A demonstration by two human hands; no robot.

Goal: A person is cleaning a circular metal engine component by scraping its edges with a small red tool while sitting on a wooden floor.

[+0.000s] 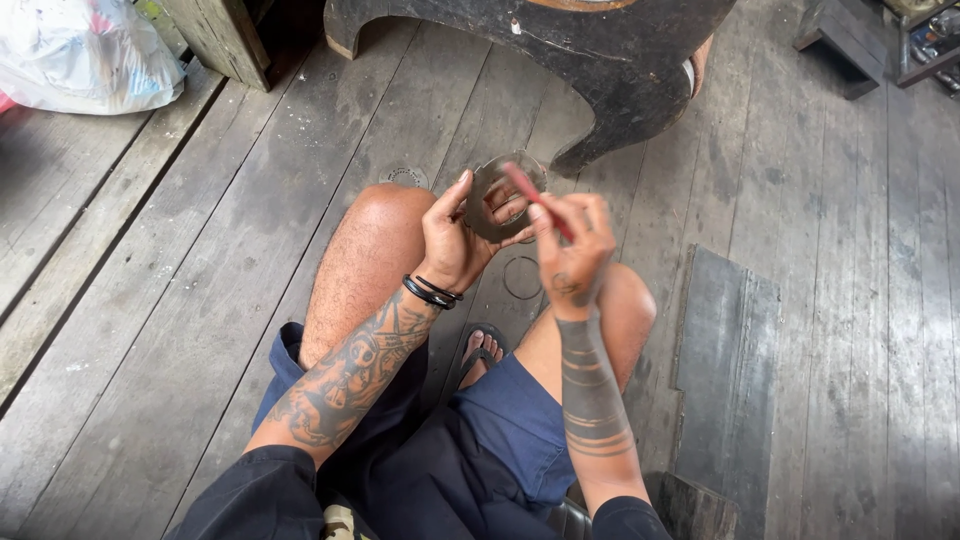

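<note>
The left hand (455, 240) is holding a round grey metal disc (500, 195) upright over the knees, the thumb lying against the near rim and the fingers curling round the far side, so its grip is closing firmly on the piece. The right hand (570, 245) is pinching a slim red stick (535, 200), possibly a file or marker (the view is too small to say which), between thumb and forefingers; that grip is closing tight on the tool, and its tip is lying across the face of the disc. To do this stroke well, my judgement is that the disc is wanting a steady brace against the left palm, with the tool being drawn in short, even passes and the wrist staying quiet, so the tip is not skidding off the rim toward the fingers behind it. Both forearms are angling inward from the body, the elbows sitting near the thighs, the left wrist bending back slightly, the right wrist cocking upward. The person is sitting low over a plank floor (180, 300), and a thin wire ring (522, 278) is lying on the boards between the knees, below the hands. A dark wooden stool (600, 60) is standing just ahead.
</note>
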